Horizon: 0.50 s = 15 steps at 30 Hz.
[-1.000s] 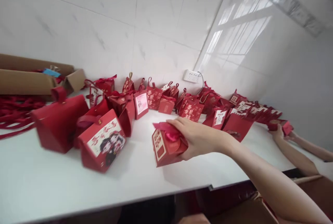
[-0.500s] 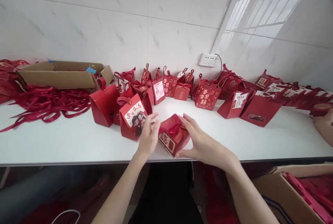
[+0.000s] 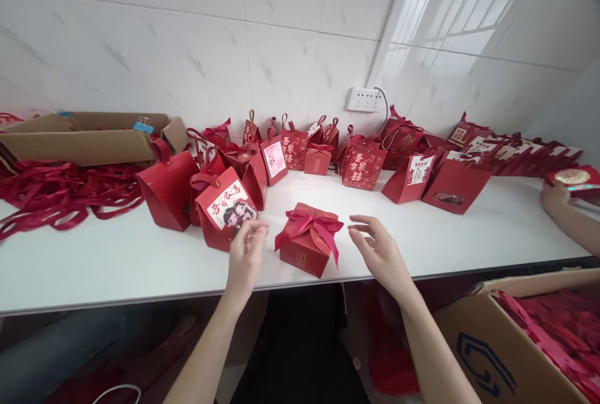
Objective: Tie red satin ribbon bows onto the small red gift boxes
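A small red gift box (image 3: 304, 257) with a dark pink ribbon bow (image 3: 313, 224) on top stands on the table near its front edge, right before me. My left hand (image 3: 244, 257) is just left of the box, apart from it, fingers loosely bent and holding nothing. It overlaps the lower corner of a red gift bag (image 3: 216, 204) with a cartoon couple printed on it; contact is unclear. To the right of the box hovers my right hand (image 3: 379, 254), open, its fingers slightly curved and nothing in it.
Several red gift bags and boxes (image 3: 365, 163) line the wall side of the white table (image 3: 154, 272). Loose red ribbons (image 3: 70, 188) and a cardboard box (image 3: 94, 147) are left. A carton (image 3: 487, 341) of red items stands lower right. Another person's hand (image 3: 555, 197) holds a red item at far right.
Both hands have let go and drawn apart from the ribboned box. The box has been turned, so another side now faces me. The view has shifted slightly.
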Available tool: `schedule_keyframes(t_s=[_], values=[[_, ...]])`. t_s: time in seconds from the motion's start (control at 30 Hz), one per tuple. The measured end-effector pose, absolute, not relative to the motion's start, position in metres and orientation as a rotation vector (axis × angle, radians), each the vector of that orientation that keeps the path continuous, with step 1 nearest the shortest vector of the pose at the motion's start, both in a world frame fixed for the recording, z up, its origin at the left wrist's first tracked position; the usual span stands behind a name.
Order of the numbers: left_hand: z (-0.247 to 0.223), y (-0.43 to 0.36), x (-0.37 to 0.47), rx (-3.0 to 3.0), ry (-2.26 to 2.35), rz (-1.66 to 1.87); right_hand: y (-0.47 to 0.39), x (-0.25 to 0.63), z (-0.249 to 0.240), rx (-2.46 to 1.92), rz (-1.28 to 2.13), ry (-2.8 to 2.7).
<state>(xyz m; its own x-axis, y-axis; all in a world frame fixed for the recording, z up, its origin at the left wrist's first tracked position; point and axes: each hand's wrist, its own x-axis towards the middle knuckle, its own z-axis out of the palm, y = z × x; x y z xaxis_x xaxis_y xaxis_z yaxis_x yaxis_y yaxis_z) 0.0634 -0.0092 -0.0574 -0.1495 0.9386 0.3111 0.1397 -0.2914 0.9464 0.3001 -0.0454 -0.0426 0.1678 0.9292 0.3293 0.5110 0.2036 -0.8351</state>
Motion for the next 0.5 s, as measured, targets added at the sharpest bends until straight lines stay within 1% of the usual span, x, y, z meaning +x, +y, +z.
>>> schedule_keyframes(t_s=[0.1,0.17,0.37,0.5], values=[[-0.053,-0.009,0.071,1.573,1.238,1.271,-0.048,0.286,-0.041,-1.524,0.664,-1.538],[-0.051,-0.013,0.075,1.607,1.193,1.179,-0.05,0.28,-0.041,-1.529,0.766,-1.563],[-0.046,-0.027,0.072,1.636,1.022,0.977,-0.058,0.28,-0.04,-1.478,0.849,-1.431],[-0.039,-0.02,0.068,1.602,1.035,0.984,-0.066,0.282,-0.032,-1.493,0.845,-1.394]])
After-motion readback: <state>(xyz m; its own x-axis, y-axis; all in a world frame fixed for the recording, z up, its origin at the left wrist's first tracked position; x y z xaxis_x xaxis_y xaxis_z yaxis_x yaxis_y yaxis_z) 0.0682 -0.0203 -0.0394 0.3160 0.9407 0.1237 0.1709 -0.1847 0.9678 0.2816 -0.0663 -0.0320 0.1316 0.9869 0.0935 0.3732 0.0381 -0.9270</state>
